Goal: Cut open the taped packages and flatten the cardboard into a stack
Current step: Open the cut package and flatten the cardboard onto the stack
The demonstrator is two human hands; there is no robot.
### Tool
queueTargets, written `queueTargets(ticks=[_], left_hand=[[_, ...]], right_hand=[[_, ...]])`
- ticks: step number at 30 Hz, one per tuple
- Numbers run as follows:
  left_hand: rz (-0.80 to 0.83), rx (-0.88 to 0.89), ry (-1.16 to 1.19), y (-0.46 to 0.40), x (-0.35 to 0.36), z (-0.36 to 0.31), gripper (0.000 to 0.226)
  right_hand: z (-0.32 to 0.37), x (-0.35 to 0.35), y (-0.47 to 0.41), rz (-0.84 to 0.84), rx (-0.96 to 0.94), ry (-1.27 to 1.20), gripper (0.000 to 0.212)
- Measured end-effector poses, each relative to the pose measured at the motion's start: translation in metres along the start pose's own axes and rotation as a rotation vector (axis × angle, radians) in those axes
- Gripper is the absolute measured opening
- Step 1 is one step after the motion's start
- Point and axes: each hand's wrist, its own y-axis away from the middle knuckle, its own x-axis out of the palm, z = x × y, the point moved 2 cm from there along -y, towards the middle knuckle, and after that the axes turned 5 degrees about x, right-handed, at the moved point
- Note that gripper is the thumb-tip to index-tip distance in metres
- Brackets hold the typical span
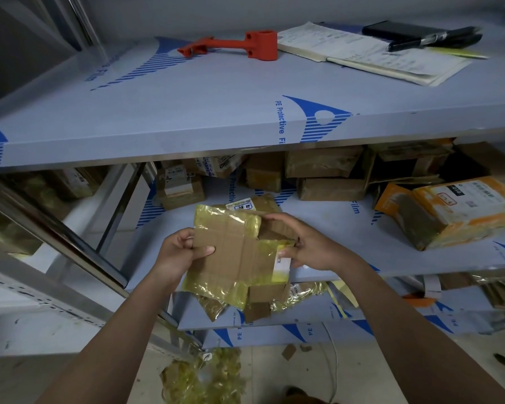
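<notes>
Metal shelving wrapped in blue protective film is filling the view, and at 6 o'clock the left hand and right hand are both pinching a taped cardboard box that's half flattened, so I'd be pressing along the creases, not the tape.

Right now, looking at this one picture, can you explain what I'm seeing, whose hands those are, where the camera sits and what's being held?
There is no machine here. A person wears a camera on the head, so you look forward and down at their own two bare hands in front of metal shelves covered in blue-printed protective film.

The left hand and the right hand both grip one opened cardboard package, partly flattened, with yellowish tape still clinging to it.

On the top shelf lie an orange plastic tool, an open notebook and a dark object I cannot identify. The middle shelf holds more taped brown boxes and an orange package. Crumpled tape scraps lie on the floor.
</notes>
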Motion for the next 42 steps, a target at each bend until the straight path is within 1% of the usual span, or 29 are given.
queueTargets(ticks=[3, 4, 7, 12, 17, 22, 27, 29, 31, 32, 33, 36, 38, 39, 42], left_hand=[[-0.005, -0.008, 0.022, 0.001, -0.003, -0.003, 0.026], [0.004, -0.011, 0.024, 0.002, -0.004, -0.005, 0.025], [0.024, -0.011, 0.011, 0.001, -0.004, -0.010, 0.023], [0.050, -0.009, -0.035, 0.003, 0.001, -0.012, 0.023], [0.055, 0.014, -0.026, 0.005, 0.009, -0.007, 0.025], [0.059, 0.035, -0.068, 0.002, 0.018, -0.004, 0.022], [0.074, 0.049, -0.086, -0.002, 0.016, -0.013, 0.024], [0.084, 0.043, -0.091, -0.002, 0.015, -0.016, 0.026], [0.097, 0.039, -0.096, -0.001, 0.018, -0.016, 0.026], [0.096, 0.040, -0.098, -0.001, 0.021, -0.015, 0.025], [0.087, 0.044, -0.096, -0.001, 0.022, -0.014, 0.024], [0.012, 0.039, -0.049, -0.003, 0.022, -0.009, 0.023], [-0.035, 0.011, -0.009, -0.005, 0.018, -0.004, 0.023], [-0.056, -0.011, 0.010, -0.005, 0.017, -0.002, 0.022], [-0.132, -0.065, 0.014, -0.003, 0.017, 0.007, 0.021]], right_hand=[[0.000, 0.003, 0.001, 0.049, 0.102, 0.002, 0.061], [-0.002, 0.004, 0.002, 0.059, 0.147, -0.021, 0.059], [-0.005, 0.011, 0.005, 0.059, 0.238, -0.137, 0.060], [-0.010, 0.016, 0.008, 0.100, 0.290, -0.200, 0.053], [-0.017, 0.013, 0.010, 0.044, 0.280, -0.271, 0.055], [-0.021, 0.010, 0.008, -0.090, 0.225, -0.268, 0.061], [-0.025, 0.011, 0.013, -0.001, 0.240, -0.287, 0.062], [-0.028, 0.013, 0.011, 0.010, 0.289, -0.273, 0.065], [-0.030, 0.015, 0.007, 0.001, 0.326, -0.258, 0.074], [-0.030, 0.016, 0.005, -0.015, 0.325, -0.251, 0.077], [-0.031, 0.015, 0.003, -0.059, 0.304, -0.245, 0.077], [-0.031, 0.008, -0.001, -0.298, 0.198, -0.259, 0.056], [-0.031, 0.006, -0.001, -0.350, 0.144, -0.263, 0.055], [-0.031, 0.006, -0.001, -0.349, 0.114, -0.264, 0.059], [-0.037, 0.011, -0.001, -0.295, 0.060, -0.296, 0.081]])
